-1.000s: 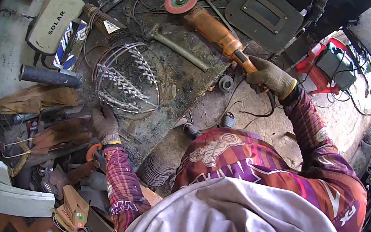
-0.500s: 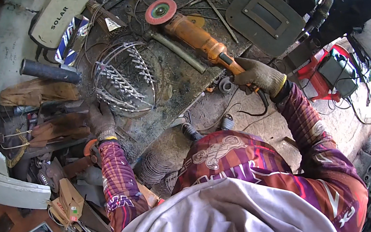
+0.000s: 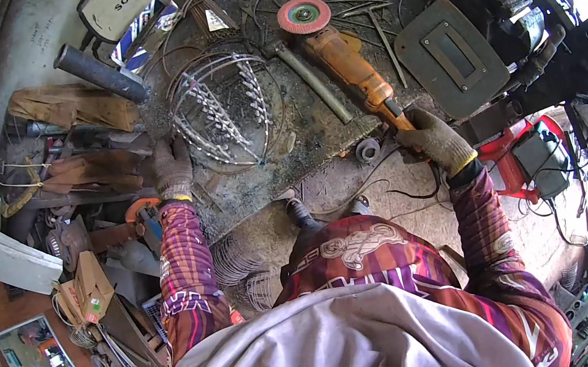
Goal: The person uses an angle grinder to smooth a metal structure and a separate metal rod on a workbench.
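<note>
- Swinging leftward since the earlier frame, one orange angle grinder (image 3: pixel 346 68) is now lying on the scorched workbench (image 3: pixel 318 140), red disc at twelve o'clock.
- One gloved right hand (image 3: pixel 434 138) is clasping its rear handle, likely for control.
- One gloved left hand (image 3: pixel 172 169) is pressing flat at nine o'clock of one wire basket frame (image 3: pixel 224 109), apparently steadying it.

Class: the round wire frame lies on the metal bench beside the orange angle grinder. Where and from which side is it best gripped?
Probably the outer ring of the wire frame, on its near-left edge, where the gloved left hand rests. The rim is a smooth hoop; the middle carries spiky wire rows. The angle grinder, held by the right hand, lies to its right.
</note>
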The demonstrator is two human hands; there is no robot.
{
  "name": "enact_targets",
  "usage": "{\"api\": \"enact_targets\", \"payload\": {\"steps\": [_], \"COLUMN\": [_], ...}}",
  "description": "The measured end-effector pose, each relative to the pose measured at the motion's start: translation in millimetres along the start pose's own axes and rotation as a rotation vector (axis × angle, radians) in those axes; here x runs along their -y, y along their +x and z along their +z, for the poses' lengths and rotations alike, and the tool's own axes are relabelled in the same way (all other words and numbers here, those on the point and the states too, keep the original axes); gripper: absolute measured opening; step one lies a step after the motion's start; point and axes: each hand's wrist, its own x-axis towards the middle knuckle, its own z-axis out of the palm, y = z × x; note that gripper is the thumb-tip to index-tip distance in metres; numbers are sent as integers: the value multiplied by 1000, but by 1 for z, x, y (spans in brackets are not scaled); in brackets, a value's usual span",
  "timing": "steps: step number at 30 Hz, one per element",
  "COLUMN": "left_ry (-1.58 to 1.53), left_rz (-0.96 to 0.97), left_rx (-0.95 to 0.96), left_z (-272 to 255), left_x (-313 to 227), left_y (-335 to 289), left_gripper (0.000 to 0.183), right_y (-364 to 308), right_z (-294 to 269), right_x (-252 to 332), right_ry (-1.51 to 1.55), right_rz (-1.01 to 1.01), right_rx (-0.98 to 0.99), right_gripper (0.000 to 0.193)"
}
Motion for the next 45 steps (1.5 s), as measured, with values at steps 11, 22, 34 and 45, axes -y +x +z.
{"api": "enact_targets", "payload": {"steps": [11, 22, 34, 45], "left_ry": [-50, -104, -176, -623], "left_rz": [43, 113, 175, 152], "left_rx": [-108, -106, -50, -210], "left_z": [4, -5, -11, 19], "left_x": [4, -8, -2, 45], "left_y": [-5, -1, -1, 10], "left_gripper": [35, 33, 34, 29], "right_y": [-9, -1, 1, -8], "right_z": [25, 17, 14, 37], "right_x": [28, 17, -1, 1], "right_ry": [-503, -459, -94, -251], "right_rz": [49, 55, 131, 30], "right_rx": [-117, -109, -114, -204], "right_gripper": [45, 55, 26, 23]}}
